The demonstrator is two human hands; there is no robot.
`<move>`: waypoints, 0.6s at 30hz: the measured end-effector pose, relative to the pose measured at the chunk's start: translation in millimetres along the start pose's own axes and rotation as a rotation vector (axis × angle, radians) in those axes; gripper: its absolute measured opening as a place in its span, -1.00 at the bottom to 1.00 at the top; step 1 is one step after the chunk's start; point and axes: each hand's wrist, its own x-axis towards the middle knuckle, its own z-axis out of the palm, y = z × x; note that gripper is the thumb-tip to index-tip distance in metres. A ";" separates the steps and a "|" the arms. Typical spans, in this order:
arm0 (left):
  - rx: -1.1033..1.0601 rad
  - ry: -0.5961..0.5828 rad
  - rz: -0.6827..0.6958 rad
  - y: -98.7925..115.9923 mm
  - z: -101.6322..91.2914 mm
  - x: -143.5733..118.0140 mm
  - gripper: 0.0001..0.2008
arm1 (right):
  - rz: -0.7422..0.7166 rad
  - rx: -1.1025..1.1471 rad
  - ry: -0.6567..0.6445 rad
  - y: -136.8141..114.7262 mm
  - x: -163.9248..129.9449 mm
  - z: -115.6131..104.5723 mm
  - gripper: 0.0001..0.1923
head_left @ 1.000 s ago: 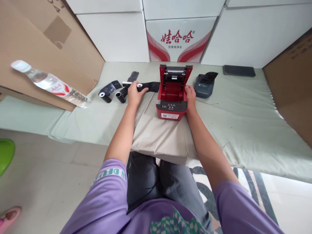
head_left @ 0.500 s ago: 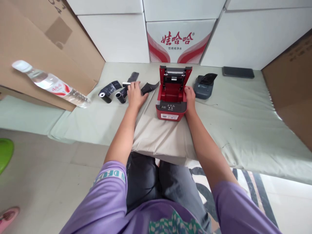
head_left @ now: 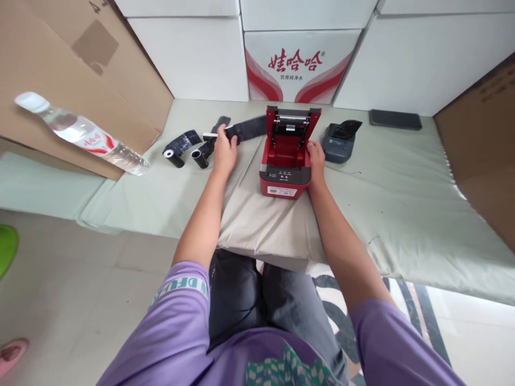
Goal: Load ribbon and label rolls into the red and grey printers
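Observation:
A red and black label printer (head_left: 285, 179) stands on the cloth-covered surface with its lid raised and its red inner bay showing. My right hand (head_left: 316, 159) grips its right side. To the left of it, the fingers of my left hand (head_left: 225, 153) are closed on a roll of black film, mostly hidden by them. The loose black strip (head_left: 251, 128) from this roll stretches right to the printer's raised lid. Just left of that hand lie two more rolls, a black roll with a white core (head_left: 174, 157) and a hollow black roll (head_left: 199, 158), both partly unwound.
A small dark blue printer (head_left: 338, 147) with black film on top sits right of the red one. Farther right lies a black phone (head_left: 395, 119). A water bottle (head_left: 92, 140) leans at the left by a cardboard box (head_left: 80, 80). White boxes (head_left: 189, 59) line the back.
My left hand has lifted the roll's end slightly, and the black strip now reaches straighter and higher toward the printer's lid. My right hand stays on the red printer.

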 end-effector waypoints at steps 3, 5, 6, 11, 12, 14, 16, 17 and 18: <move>-0.040 0.005 0.027 5.2 -5.1 -4.5 -0.56 | -0.002 0.004 -0.005 -0.2 -0.5 -0.1 -0.36; 0.003 -0.031 0.038 7.5 -7.3 -7.4 -0.60 | -0.009 0.008 -0.008 -0.4 -1.1 -0.1 -0.37; 0.025 -0.050 0.033 7.9 -7.9 -8.4 -0.62 | -0.011 0.009 -0.008 -0.5 -1.2 -0.1 -0.38; 0.045 -0.027 -0.032 3.6 -7.2 -8.6 -0.63 | 0.008 0.015 -0.016 0.6 -0.3 -0.8 -0.35; 0.037 -0.013 -0.038 2.3 -6.4 -8.2 -0.64 | 0.009 0.015 -0.016 1.0 0.0 -0.9 -0.35; 0.010 0.006 -0.042 0.8 -4.2 -6.9 -0.69 | 0.007 0.010 -0.014 2.0 0.4 -1.0 -0.35; -0.046 0.027 -0.046 2.8 -1.6 -4.5 -0.72 | 0.007 0.009 -0.013 3.0 0.4 -0.9 -0.35; -0.090 0.045 -0.050 5.9 -1.0 -2.8 -0.73 | 0.007 0.011 -0.013 3.3 0.3 -0.8 -0.36; -0.151 0.076 -0.055 10.4 -1.4 -0.8 -0.73 | 0.006 0.015 -0.011 3.6 0.1 -0.7 -0.36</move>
